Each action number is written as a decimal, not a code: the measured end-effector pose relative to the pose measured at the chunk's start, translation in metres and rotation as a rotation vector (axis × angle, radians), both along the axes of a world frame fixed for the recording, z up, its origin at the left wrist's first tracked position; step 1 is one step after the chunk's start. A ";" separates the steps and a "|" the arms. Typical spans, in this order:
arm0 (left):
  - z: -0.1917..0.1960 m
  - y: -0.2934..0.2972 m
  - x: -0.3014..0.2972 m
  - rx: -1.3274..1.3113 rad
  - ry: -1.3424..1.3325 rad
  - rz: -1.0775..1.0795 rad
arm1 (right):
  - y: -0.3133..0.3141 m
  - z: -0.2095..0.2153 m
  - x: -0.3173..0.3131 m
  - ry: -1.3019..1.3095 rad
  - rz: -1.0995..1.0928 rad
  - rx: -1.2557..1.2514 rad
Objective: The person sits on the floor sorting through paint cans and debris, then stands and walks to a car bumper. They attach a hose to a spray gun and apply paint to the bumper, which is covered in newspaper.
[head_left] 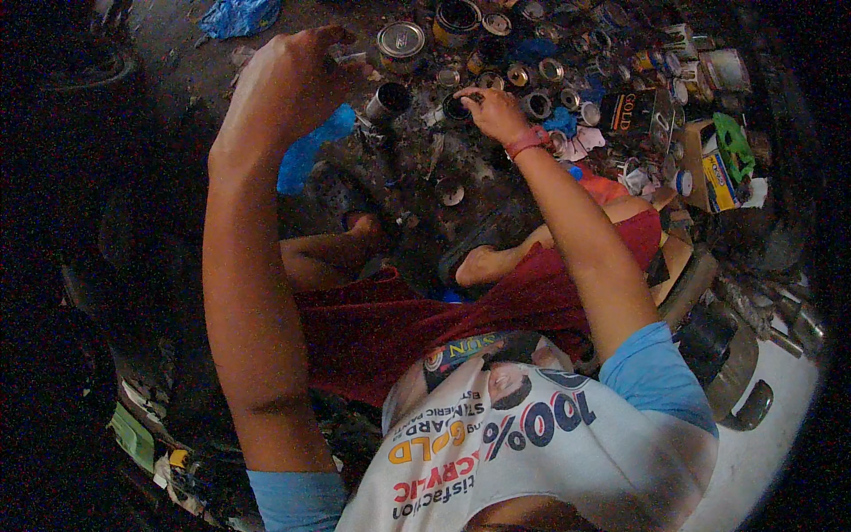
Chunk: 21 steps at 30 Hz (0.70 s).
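Observation:
My left hand (297, 75) is raised at the upper left, its fingers curled in; a pale sliver shows by the fingertips, too blurred to name. To its right stands a lidded round paint can (402, 43). My right hand (496, 113) reaches forward, thumb and fingers closed on the rim of a small dark can (455, 109) that looks tipped to one side. Between my hands is an open dark tin (387, 102), apparently upright. Further inside the tins is too dark to see.
Many open tins and lids crowd the ground ahead and right, with a large open can (457, 19) behind. A cardboard box (706, 168) holding a green bag stands at right. Blue plastic (306, 155) lies under my left arm. A loose lid (450, 191) lies between my feet.

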State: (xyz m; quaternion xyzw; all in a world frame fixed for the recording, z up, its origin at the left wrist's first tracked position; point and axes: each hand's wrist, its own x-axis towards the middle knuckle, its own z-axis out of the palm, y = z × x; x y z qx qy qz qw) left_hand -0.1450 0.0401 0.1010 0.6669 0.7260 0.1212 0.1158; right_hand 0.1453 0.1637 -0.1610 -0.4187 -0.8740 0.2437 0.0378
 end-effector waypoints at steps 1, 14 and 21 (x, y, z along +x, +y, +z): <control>0.001 0.001 0.000 -0.016 0.003 0.005 | 0.004 -0.009 0.000 -0.061 -0.002 0.020; 0.000 0.007 0.003 -0.023 -0.091 0.063 | 0.009 -0.002 -0.001 0.175 -0.037 -0.162; -0.011 0.018 0.004 -0.006 -0.368 0.090 | 0.029 -0.067 0.011 0.202 -0.524 -0.434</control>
